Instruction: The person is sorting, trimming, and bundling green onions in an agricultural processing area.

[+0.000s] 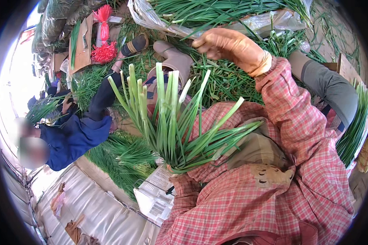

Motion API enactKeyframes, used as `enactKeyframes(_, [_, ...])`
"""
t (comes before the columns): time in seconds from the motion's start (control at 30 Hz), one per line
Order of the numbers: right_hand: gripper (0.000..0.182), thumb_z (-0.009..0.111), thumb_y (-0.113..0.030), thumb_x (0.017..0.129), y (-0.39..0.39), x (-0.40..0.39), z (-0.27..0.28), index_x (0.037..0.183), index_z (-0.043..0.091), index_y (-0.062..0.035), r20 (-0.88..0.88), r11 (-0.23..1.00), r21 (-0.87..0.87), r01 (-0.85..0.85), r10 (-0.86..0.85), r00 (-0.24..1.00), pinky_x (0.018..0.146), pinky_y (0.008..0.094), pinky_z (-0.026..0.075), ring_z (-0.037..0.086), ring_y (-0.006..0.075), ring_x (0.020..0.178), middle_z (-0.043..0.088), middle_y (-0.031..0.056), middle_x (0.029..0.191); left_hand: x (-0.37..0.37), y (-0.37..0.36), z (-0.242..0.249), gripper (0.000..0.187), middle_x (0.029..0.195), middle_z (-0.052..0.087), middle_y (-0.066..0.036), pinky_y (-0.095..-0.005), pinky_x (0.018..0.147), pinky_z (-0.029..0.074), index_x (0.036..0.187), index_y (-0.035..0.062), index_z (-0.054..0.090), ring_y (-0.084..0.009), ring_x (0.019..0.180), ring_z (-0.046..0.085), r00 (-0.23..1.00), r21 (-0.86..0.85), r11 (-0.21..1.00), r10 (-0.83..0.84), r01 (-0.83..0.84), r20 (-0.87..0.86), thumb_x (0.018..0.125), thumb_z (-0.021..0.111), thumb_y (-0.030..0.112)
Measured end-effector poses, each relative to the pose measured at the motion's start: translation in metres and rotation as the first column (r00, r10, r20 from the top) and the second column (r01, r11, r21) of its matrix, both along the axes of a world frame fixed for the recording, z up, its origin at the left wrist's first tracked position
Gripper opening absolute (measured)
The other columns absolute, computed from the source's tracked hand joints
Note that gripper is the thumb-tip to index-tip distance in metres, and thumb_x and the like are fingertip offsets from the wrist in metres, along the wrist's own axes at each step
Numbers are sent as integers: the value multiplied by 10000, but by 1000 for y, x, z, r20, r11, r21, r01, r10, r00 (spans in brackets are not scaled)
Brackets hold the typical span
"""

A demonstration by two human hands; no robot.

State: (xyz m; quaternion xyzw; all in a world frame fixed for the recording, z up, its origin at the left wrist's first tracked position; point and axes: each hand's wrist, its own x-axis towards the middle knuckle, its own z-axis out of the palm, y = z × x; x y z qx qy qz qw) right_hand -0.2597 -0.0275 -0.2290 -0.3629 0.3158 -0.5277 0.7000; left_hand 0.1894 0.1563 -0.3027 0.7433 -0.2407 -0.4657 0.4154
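The right hand [229, 45], gloved, is raised over the heap of loose leaves [229, 81] on the ground, its grip pinched shut on a few thin green blades. The bunch of green onions [171, 122] fans upward from its base by the lap, where the left hand is hidden, so I cannot tell its grip. A person in blue [75, 134] sits just beside.

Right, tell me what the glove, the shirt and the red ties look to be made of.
Glove: looks like tan rubber or coated fabric, smooth and matte; it could be either. Shirt: woven cloth, red and white plaid, soft folds. Red ties: seemingly plastic twine or strips, bright and bundled; too small to be sure.
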Motion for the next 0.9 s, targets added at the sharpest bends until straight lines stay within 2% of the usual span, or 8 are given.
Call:
enactKeyframes(0.13, [424, 559, -394, 805, -17, 23, 23, 1068, 590, -63, -652, 834, -272, -480, 208, 729, 856, 315, 399, 543, 191, 963, 609, 93, 1010, 1, -1, 3, 289, 912, 566, -64, -430, 829, 398, 839, 92, 549, -231, 880, 521, 1000, 0, 1000, -11, 11, 11, 895, 347, 291])
enactKeyframes(0.33, [264, 565, -285, 806, -23, 40, 28, 938, 644, -70, -616, 707, -193, -680, 452, 645, 731, 288, 453, 585, 142, 781, 639, 61, 881, 4, 1, 5, 280, 938, 573, -70, -432, 835, 402, 859, 86, 556, -236, 900, 526, 1000, -16, 1000, -13, 14, 24, 892, 355, 278])
enactKeyframes(0.43, [269, 539, -248, 836, -14, -28, 7, 1005, 575, -41, -490, 948, -210, -239, 110, 865, 697, 296, 461, 589, 169, 768, 634, 63, 826, 3, -1, 3, 276, 951, 576, -73, -433, 838, 404, 869, 83, 560, -238, 910, 528, 1000, -24, 1000, -18, 18, 22, 891, 359, 272])
enactKeyframes(0.5, [416, 467, -297, 874, -4, -104, -10, 1136, 491, 24, -622, 966, 9, 259, -197, 757, 697, 330, 476, 600, 217, 847, 587, 123, 1001, 4, 2, 2, 274, 960, 578, -75, -433, 840, 405, 876, 81, 562, -239, 917, 530, 1000, -34, 999, -17, 18, 20, 890, 361, 268])
enactKeyframes(0.6, [291, 592, -203, 774, 52, -168, -27, 1017, 571, -43, -862, 959, -275, 69, -214, -459, 745, 348, 456, 584, 261, 823, 622, 108, 900, 5, 11, 3, 271, 973, 581, -79, -435, 843, 407, 886, 78, 565, -242, 927, 533, 999, -47, 999, -20, 22, 40, 889, 365, 261])
enactKeyframes(0.73, [353, 695, -294, 624, 112, -17, 33, 884, 611, -71, -917, 872, -399, -283, -382, 114, 696, 409, 462, 584, 287, 770, 601, 134, 800, 1, 20, 3, 268, 990, 586, -83, -436, 847, 410, 900, 74, 570, -244, 941, 536, 994, -58, 996, -62, 67, 95, 887, 371, 253])
enactKeyframes(0.8, [226, 609, -254, 648, 128, 54, 52, 763, 550, -69, -989, 756, -123, -643, -37, 145, 640, 359, 445, 550, 258, 770, 563, 88, 738, -2, 24, 8, 267, 999, 588, -85, -437, 849, 411, 907, 72, 573, -246, 948, 538, 983, -61, 991, -109, 119, 144, 886, 373, 249])
enactKeyframes(0.9, [152, 564, -236, 615, 135, 97, 35, 674, 513, -105, -908, 633, -396, -665, -377, 182, 574, 313, 417, 504, 207, 655, 491, 44, 637, 7, 32, 12, 265, 1012, 591, -88, -438, 852, 413, 917, 69, 576, -248, 958, 540, 916, -49, 960, -248, 277, 315, 885, 378, 242])
